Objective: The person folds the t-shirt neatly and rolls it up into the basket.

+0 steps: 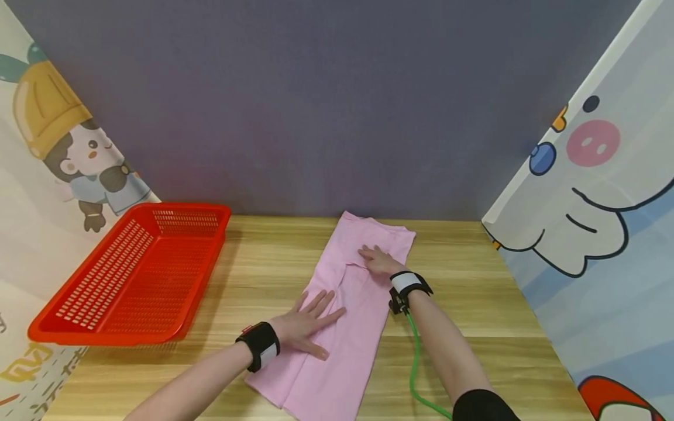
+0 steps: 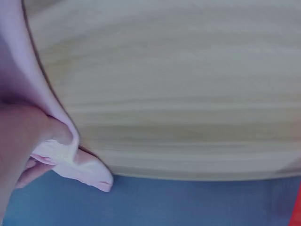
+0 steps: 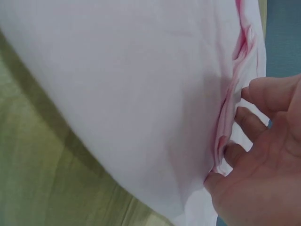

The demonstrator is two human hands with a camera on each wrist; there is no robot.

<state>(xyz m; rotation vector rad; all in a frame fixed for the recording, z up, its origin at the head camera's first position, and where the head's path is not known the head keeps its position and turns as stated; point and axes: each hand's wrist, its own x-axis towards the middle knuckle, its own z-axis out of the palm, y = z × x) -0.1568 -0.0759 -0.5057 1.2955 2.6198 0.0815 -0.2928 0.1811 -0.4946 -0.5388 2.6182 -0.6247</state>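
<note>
A pink garment (image 1: 358, 327), folded into a long strip, lies slantwise on the wooden table. My left hand (image 1: 305, 327) rests on its nearer left part, fingers spread and straight. Farther up, my right hand (image 1: 380, 261) touches the cloth by a folded-over edge, its fingers reaching forward. The right wrist view shows those fingertips (image 3: 233, 153) against the layered fold of the pink cloth (image 3: 117, 94). In the left wrist view, part of the left hand (image 2: 28, 141) appears at the garment's edge (image 2: 89, 172). What kind of garment it is, I cannot tell.
A red plastic basket (image 1: 174, 280) with slotted walls stands on the left of the table (image 1: 453, 280). A grey panel (image 1: 337, 117) rises behind, and cartoon-printed sheets (image 1: 595, 234) flank both sides. A green cable (image 1: 415, 362) runs from the right wrist's camera.
</note>
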